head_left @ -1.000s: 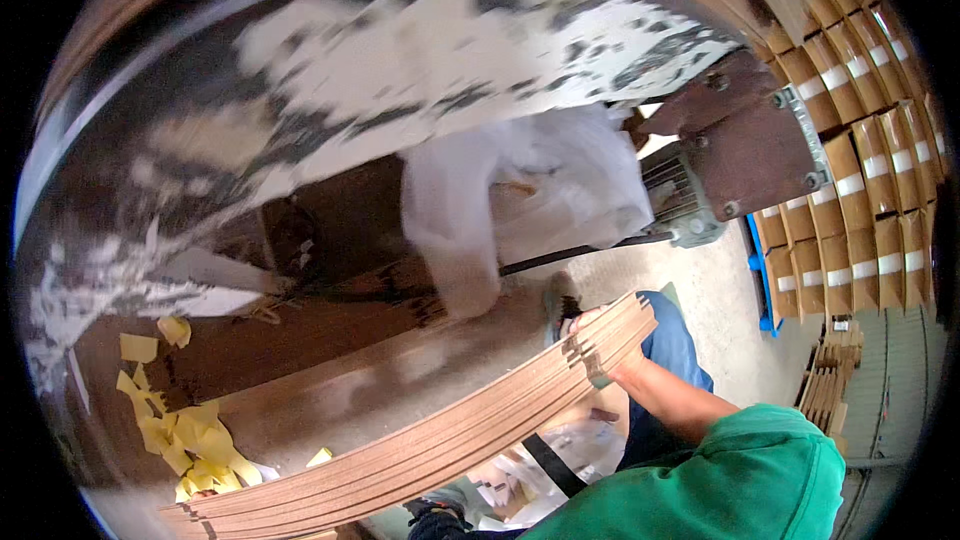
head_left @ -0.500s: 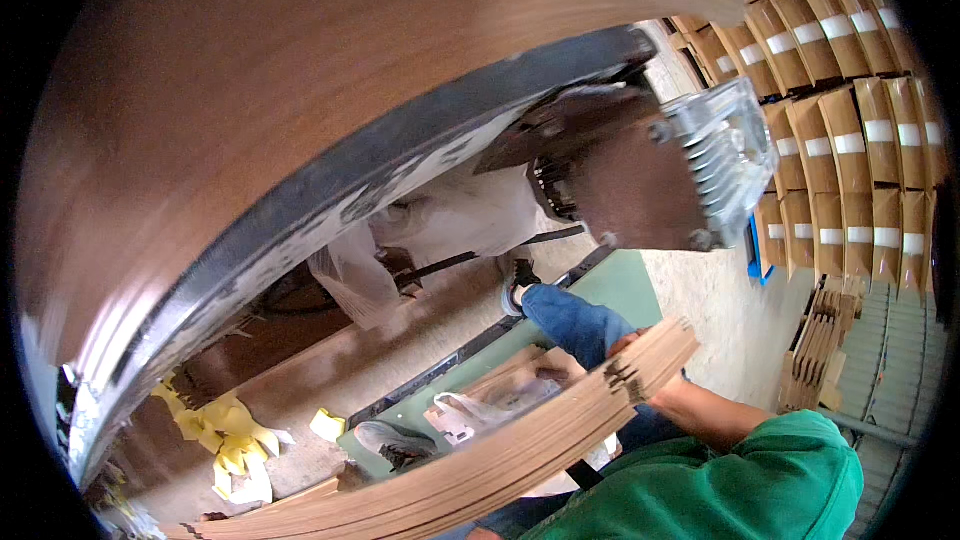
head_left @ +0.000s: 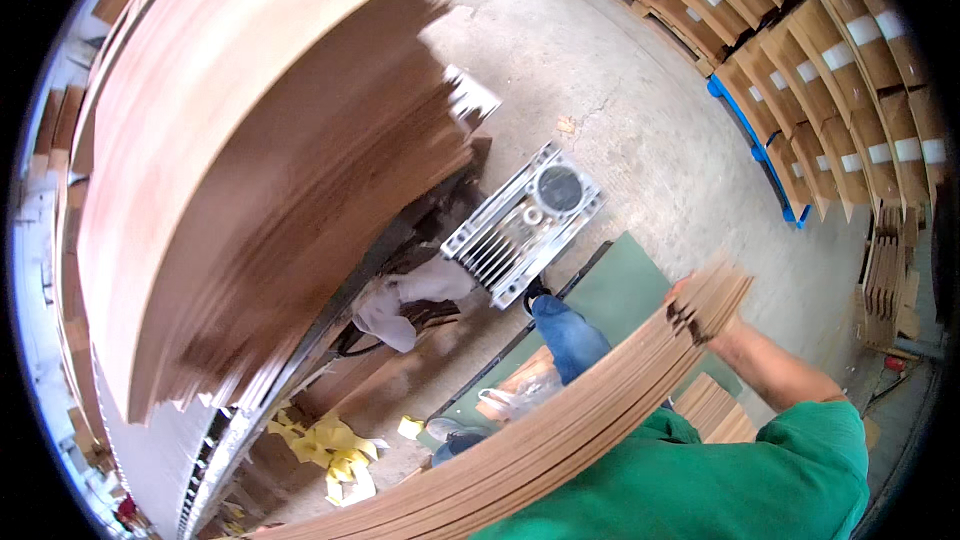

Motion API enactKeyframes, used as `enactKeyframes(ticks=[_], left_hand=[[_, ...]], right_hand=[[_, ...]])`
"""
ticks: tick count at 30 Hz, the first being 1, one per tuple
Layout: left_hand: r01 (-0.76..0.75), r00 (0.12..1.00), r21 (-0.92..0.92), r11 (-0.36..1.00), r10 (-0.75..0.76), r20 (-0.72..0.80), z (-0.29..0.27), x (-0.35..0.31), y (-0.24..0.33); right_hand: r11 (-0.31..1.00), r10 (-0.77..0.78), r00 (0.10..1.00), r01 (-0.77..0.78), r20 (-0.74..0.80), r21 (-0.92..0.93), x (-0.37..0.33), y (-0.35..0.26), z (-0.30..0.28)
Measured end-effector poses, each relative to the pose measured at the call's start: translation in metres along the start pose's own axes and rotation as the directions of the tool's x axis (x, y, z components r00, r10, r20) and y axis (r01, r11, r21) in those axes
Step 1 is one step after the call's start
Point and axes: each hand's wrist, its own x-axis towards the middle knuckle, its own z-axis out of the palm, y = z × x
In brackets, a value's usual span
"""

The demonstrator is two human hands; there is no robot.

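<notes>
A long stack of flat brown cardboard sheets (head_left: 560, 420), with notched slots near its right end, spans the space in front of my green-shirted body. Its near-right end rests in my right hand (head_left: 680, 289), whose fingers curl over the far side while the wrist comes up from behind. At the lower left, only a small bit of my left hand (head_left: 268, 527) shows against the stack's other end; most of it is out of the picture. To the left stands a larger pile of cardboard sheets (head_left: 330, 170), uneven along its near side.
A grey metal gear housing (head_left: 525, 225) juts out beside the machine's edge. Below lie yellow scraps (head_left: 340, 450) and a green floor plate (head_left: 625, 280) under my feet. Stacked cardboard on a blue pallet (head_left: 757, 152) stands at the far right. More cardboard (head_left: 712, 410) lies behind my right arm.
My view has swung, bringing the large pile and the top of the gear housing into sight. The held stack sits farther right and higher in the picture, still gripped by my right hand.
</notes>
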Motion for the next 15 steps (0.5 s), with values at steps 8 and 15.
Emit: enactKeyframes(ticks=[8, 15], left_hand=[[0.009, 0.998, 0.101, 0.995, -0.015, 0.054, 0.087, -0.087, 0.026], [0.034, 0.993, 0.138, 0.990, -0.048, 0.104, 0.118, -0.125, 0.031]], right_hand=[[0.994, -0.109, 0.958, 0.096, -0.267, -0.061, 0.020, -0.132, -0.003], [0.983, -0.169, 0.983, 0.164, -0.064, -0.082, 0.049, -0.182, -0.060]])
